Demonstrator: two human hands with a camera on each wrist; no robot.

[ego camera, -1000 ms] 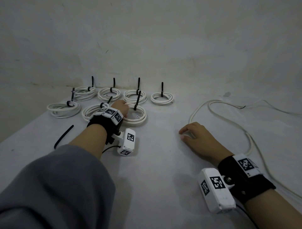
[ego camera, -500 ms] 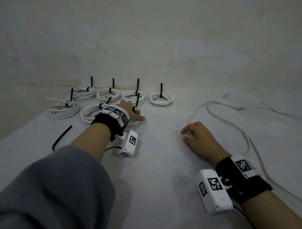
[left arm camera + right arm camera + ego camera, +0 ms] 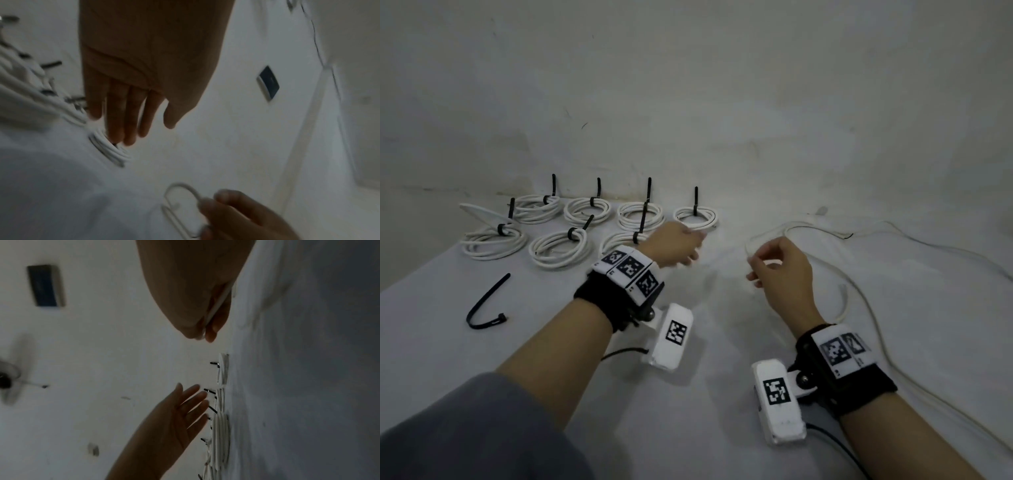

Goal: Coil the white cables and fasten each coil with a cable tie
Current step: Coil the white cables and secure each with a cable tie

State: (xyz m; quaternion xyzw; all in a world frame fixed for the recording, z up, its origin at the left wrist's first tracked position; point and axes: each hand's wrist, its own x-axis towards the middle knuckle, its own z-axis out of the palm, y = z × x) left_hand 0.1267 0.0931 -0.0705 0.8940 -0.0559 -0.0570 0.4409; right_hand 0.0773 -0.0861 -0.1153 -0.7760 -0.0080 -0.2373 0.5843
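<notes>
Several white coils (image 3: pixel 560 248), each bound with a black cable tie, lie in two rows at the back left of the table. My left hand (image 3: pixel 693 246) hovers just right of the nearest coil (image 3: pixel 619 240) with fingers straight and nothing in it; the left wrist view shows the fingers (image 3: pixel 127 123) spread above a coil (image 3: pixel 111 151). My right hand (image 3: pixel 753 270) is raised off the table and pinches the loose white cable (image 3: pixel 844 298) between thumb and fingers (image 3: pixel 205 331). That cable trails away to the right in wide loops.
A spare black cable tie (image 3: pixel 486 305) lies bent on the table (image 3: pixel 705 394) at the left. A plain wall stands close behind the coils. More thin cable (image 3: pixel 928 246) runs along the far right of the table.
My left hand has left the front coil and swung right with fingers opened. My right hand has risen from the table, lifting the pinched cable.
</notes>
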